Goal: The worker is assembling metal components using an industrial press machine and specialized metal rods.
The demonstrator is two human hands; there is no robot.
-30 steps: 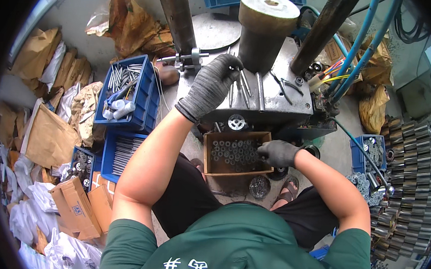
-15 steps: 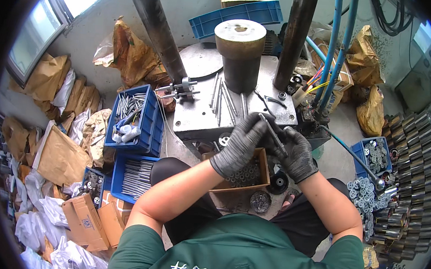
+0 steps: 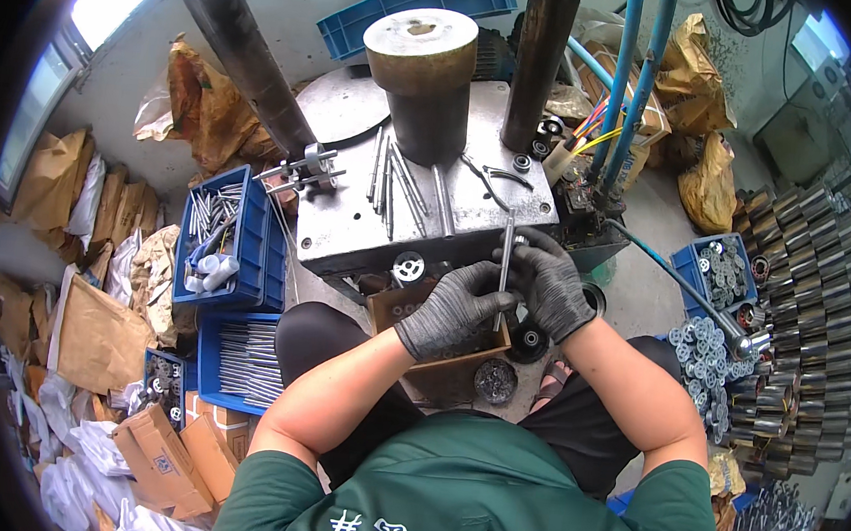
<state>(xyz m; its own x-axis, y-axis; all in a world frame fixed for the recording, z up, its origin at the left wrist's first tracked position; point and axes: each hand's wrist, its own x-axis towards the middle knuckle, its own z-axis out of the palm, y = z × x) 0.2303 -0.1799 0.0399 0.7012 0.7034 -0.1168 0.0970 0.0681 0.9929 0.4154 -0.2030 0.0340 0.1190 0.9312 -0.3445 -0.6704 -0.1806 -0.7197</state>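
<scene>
In front of the press bed, both my hands wear dark grey gloves. A slim metal shaft (image 3: 506, 261) stands nearly upright between them. My left hand (image 3: 450, 310) is closed on its lower part, the thumb pressed against it. Bent around its upper part are the fingers of my right hand (image 3: 554, 286), where a small shiny round piece shows, too small to name. Several more shafts (image 3: 392, 186) lie on the metal press bed (image 3: 339, 228), with pliers (image 3: 496, 180) at their right. Below my hands sits an open cardboard box (image 3: 458, 359), its contents partly hidden.
A thick steel cylinder (image 3: 425, 98) rises from the bed between two dark columns. Blue crates (image 3: 278, 255) with shafts and parts stand at left. To the right are a blue crate of rotors (image 3: 724, 272), a pile of white discs (image 3: 703, 359) and stacked metal cylinders (image 3: 807, 312).
The shaft has turned from a slant to nearly upright, and my hands have shifted with it. The whole view has swung, so the press appears further left.
</scene>
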